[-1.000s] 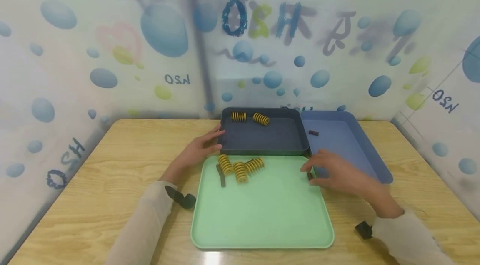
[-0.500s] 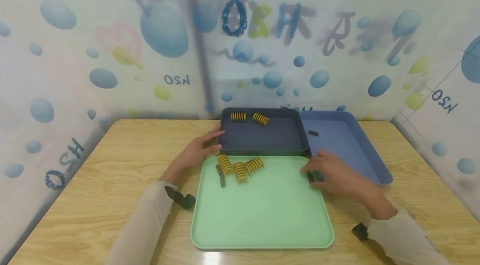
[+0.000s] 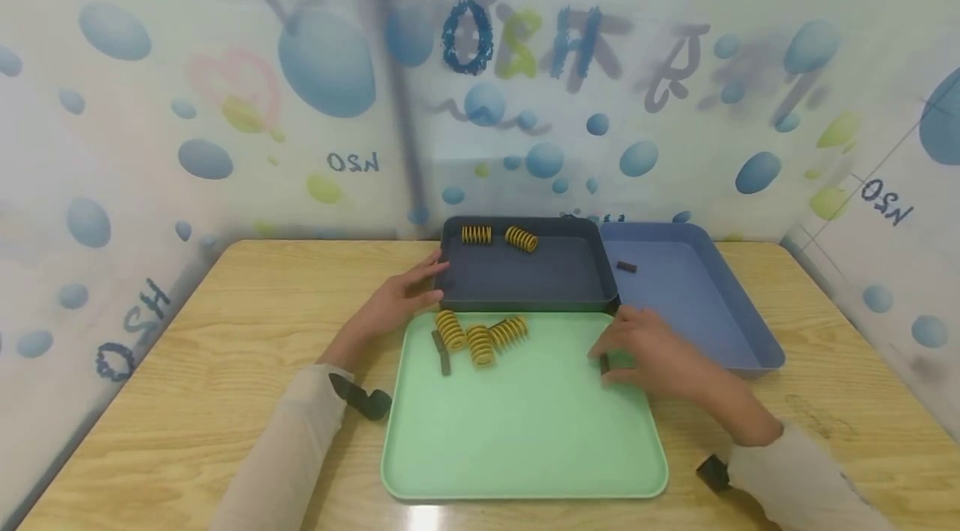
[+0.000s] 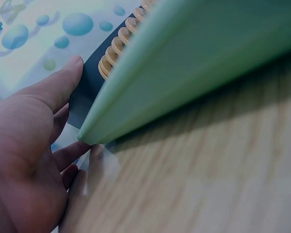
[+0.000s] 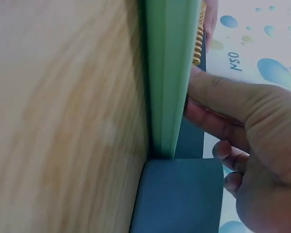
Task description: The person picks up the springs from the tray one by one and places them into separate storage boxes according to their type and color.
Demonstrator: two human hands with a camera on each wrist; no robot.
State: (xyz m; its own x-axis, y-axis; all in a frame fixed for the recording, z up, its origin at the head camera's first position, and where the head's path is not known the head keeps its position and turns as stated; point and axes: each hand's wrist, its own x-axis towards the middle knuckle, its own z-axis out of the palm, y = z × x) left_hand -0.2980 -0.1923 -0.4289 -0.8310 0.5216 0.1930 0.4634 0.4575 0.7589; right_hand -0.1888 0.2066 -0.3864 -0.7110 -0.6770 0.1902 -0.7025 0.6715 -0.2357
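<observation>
Dark piece [image 3: 604, 363] under right hand [image 3: 651, 352]

On the wooden surface [image 3: 225, 348] the flat mint-green plastic tray [image 3: 525, 431] lies nearest, the dark grey plastic bin [image 3: 555, 273] behind it, and the blue plastic bin [image 3: 697, 298] right of that.

Far on the worktop [image 3: 225, 331], two yellow springs [image 3: 498, 236] lie in the dark tray [image 3: 525, 298]; bubble-patterned walls [image 3: 225, 97] surround.

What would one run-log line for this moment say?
left hand: rests at dark tray corner | right hand: pinches small dark piece over green tray | yellow springs: on green tray
</observation>
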